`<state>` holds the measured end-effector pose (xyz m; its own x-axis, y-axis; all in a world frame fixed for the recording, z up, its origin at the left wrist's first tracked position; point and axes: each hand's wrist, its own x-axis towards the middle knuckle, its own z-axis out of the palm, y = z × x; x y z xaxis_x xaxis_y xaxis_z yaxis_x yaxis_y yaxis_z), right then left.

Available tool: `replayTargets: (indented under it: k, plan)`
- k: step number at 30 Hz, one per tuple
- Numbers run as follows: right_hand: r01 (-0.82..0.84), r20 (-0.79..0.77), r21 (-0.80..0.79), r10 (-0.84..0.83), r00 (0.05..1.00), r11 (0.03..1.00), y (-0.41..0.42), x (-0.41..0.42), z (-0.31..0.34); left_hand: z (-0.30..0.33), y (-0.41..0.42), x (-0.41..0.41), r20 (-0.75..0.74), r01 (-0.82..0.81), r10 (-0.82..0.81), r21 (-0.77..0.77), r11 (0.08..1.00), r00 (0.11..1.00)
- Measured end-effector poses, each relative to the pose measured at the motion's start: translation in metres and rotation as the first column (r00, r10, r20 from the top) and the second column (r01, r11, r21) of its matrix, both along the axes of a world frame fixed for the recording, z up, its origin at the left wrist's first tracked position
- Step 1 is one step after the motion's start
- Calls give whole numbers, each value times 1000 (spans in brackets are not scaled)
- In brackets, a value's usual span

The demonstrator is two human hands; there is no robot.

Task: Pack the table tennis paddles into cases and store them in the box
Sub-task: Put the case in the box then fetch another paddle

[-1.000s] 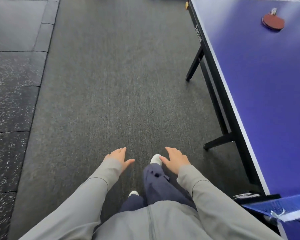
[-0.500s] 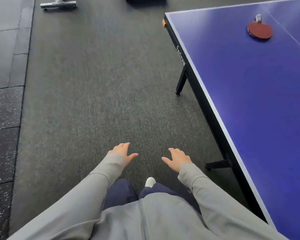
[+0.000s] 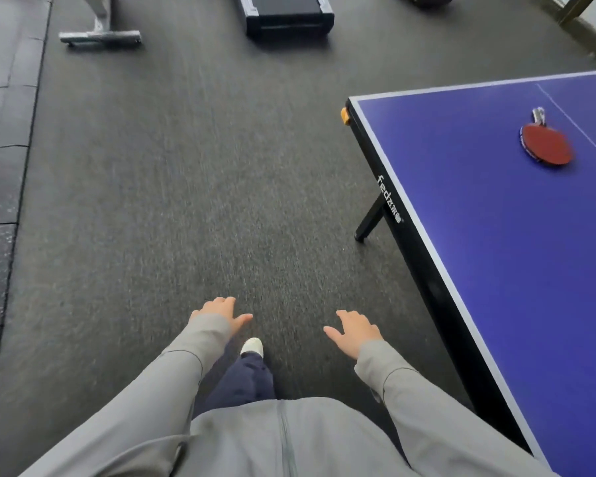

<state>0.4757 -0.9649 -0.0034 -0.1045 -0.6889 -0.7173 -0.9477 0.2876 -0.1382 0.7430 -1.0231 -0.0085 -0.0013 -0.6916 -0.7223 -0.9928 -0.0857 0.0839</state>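
Red rubber-faced table tennis paddle lies on the blue table top, right of frame; left hand and right hand, lower centre, hang relaxed, grasping nothing.

Red paddle on blue table, left hand and right hand empty, fingers relaxed, above grey floor

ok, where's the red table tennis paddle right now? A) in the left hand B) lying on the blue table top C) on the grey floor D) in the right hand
B: the red table tennis paddle lies flat on the blue table top, while the left hand and right hand hold nothing.
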Motion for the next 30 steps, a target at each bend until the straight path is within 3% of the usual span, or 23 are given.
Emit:
replayTargets:
  k: [9,19,24,30]
  plan:
    - [38,57,-50,-35,998,998,-152,35,13,8,-149,19,-25,47,-46,16,999,999]
    - [116,78,-5,-116,990,993,-329,-23,-8,2,-343,-45,11,147,-148,50,988,989]
    - [136,99,-42,-131,986,990,-416,-50,-1,18,-438,-82,-7,169,-170,-52,984,985]
    - [170,114,-55,-163,980,984,-504,-69,4,21,-537,-107,9,223,-223,-55,973,975]
